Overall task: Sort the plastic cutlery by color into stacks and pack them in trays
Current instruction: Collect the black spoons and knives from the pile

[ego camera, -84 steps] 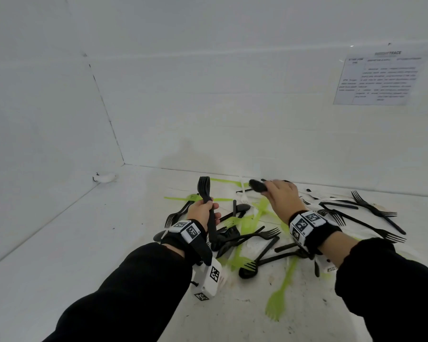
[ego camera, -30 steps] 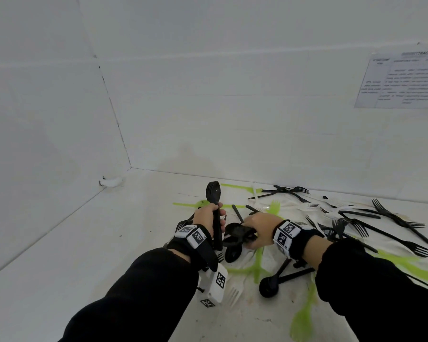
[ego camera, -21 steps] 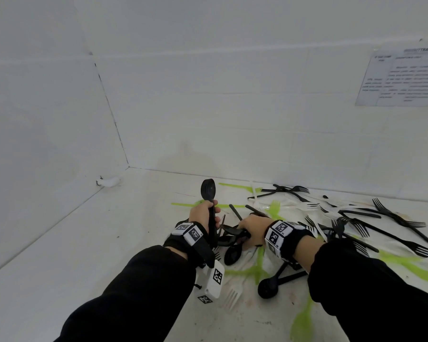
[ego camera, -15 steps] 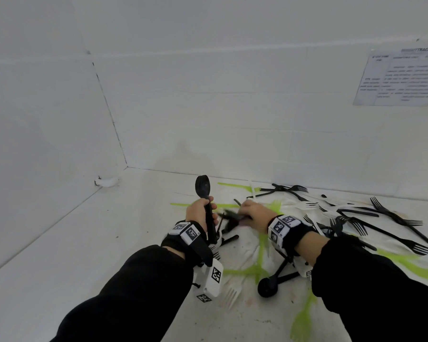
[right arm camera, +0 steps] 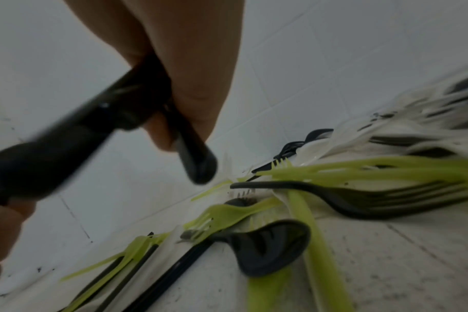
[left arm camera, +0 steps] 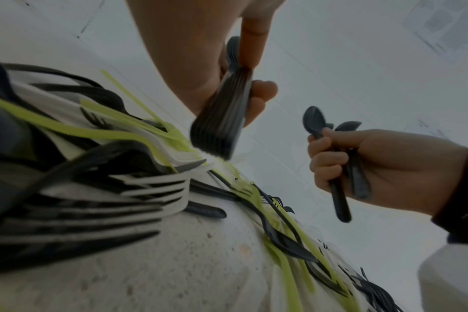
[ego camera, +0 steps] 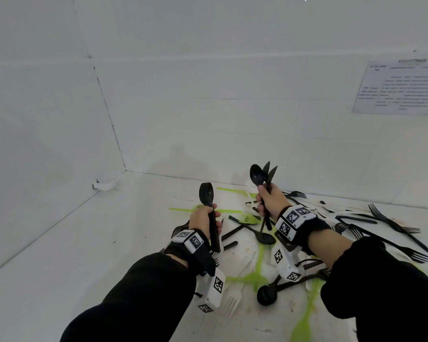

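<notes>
Hands raised over a white worktop [ego camera: 59, 243], seen from the head camera. At 7 o'clock of centre, the left hand [ego camera: 204, 222] is clenched round an upright nested stack of black plastic spoons [ego camera: 209, 213], bowls pointing up. Just to its 2 o'clock, the right hand [ego camera: 269, 201] grasps a loose bunch of black plastic spoons [ego camera: 262, 178], also upright, bowls fanned apart at the top. Both wrists wear black bands with white marker blocks. Below and to the 3 o'clock side of both hands lies a scattered pile of black, lime-green and white plastic cutlery [ego camera: 257, 255]; black forks [ego camera: 393, 223] spread toward 3 o'clock. A printed paper sheet [ego camera: 400, 87] hangs on the white wall at 2 o'clock.

Left wrist camera: the left hand [left arm camera: 190, 52] fills 12 o'clock, fingers curled round the ribbed stack of handles [left arm camera: 222, 114]. The right hand [left arm camera: 361, 164] sits at 3 o'clock, apart from it, fist closed on its spoons [left arm camera: 334, 160]. Blurred mixed cutlery [left arm camera: 120, 179] covers 9 o'clock.

Right wrist camera: the right hand [right arm camera: 174, 52] at 11 o'clock grips blurred black handles [right arm camera: 94, 126]. A single black spoon [right arm camera: 267, 244] and lime-green forks [right arm camera: 227, 215] lie on the worktop at 5 o'clock.
</notes>
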Demonstrator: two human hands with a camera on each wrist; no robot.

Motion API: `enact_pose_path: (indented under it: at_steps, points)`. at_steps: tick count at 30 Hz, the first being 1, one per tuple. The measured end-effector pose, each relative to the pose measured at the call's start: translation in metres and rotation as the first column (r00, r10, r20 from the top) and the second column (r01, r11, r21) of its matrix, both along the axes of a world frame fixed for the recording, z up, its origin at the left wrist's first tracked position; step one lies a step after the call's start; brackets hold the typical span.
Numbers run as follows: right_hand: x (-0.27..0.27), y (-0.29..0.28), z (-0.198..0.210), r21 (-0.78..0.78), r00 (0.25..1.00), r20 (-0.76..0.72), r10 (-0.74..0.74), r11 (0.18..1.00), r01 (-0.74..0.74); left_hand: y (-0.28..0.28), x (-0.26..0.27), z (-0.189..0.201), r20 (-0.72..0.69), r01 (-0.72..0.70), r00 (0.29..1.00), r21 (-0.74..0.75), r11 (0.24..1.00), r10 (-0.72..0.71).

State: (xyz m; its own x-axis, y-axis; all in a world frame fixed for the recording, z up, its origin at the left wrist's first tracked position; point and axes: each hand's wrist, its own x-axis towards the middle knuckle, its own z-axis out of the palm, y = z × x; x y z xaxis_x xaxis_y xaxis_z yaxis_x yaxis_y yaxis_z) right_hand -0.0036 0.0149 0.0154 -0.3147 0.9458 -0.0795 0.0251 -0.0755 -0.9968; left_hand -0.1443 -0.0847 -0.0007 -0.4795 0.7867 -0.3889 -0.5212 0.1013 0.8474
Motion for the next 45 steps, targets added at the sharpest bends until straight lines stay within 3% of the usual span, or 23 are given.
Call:
enact_pose_path:
  at_steps: [4, 9, 15, 19, 24, 28, 31, 34, 40, 45]
  points:
    - [0.000, -0.016, -0.002, -0.118, 0.988, 0.032, 0.149, 0.983, -0.144, 0.003, 0.012, 0.000, 0.003, 0.046, 0.999, 0.012, 0.999, -0.046]
    - [-0.007, -0.038, -0.012, 0.024, 0.946, 0.219, 0.239, 0.968, -0.250, 0.005, 0.035, -0.006, -0.068, 0.122, 0.991, 0.042, 0.992, -0.119]
    - [-0.006, -0.052, -0.018, 0.186, 0.916, 0.401, -0.026, 0.981, -0.053, 0.001, 0.051, -0.013, -0.079, 0.164, 0.984, 0.045, 0.985, -0.160]
    - [0.000, -0.061, -0.016, 0.225, 0.860, 0.508, -0.038, 0.970, -0.091, -0.005, 0.058, -0.016, -0.139, 0.215, 0.968, 0.034, 0.976, -0.208]
    - [0.008, -0.070, -0.013, 0.176, 0.869, 0.495, 0.009, 0.978, -0.111, -0.006, 0.071, -0.016, -0.218, 0.218, 0.954, 0.018, 0.976, -0.208]
    - [0.013, -0.080, -0.013, 0.144, 0.813, 0.581, -0.036, 0.988, -0.059, -0.009, 0.081, -0.016, -0.262, 0.175, 0.950, 0.003, 0.985, -0.168]
    - [0.017, -0.080, -0.016, 0.148, 0.867, 0.494, -0.065, 0.989, -0.011, -0.012, 0.088, -0.011, -0.232, 0.178, 0.957, 0.003, 0.984, -0.172]
    - [0.027, -0.080, -0.014, 0.182, 0.876, 0.483, -0.021, 0.980, -0.077, -0.014, 0.090, -0.008, -0.226, 0.218, 0.951, -0.003, 0.976, -0.213]
    - [0.050, -0.081, -0.008, 0.173, 0.785, 0.619, 0.039, 0.967, -0.185, -0.017, 0.096, -0.004, -0.215, 0.246, 0.946, -0.013, 0.969, -0.243]
    - [0.059, -0.085, -0.006, 0.139, 0.791, 0.595, 0.142, 0.951, -0.275, -0.017, 0.107, -0.003, -0.219, 0.294, 0.933, 0.005, 0.956, -0.286]
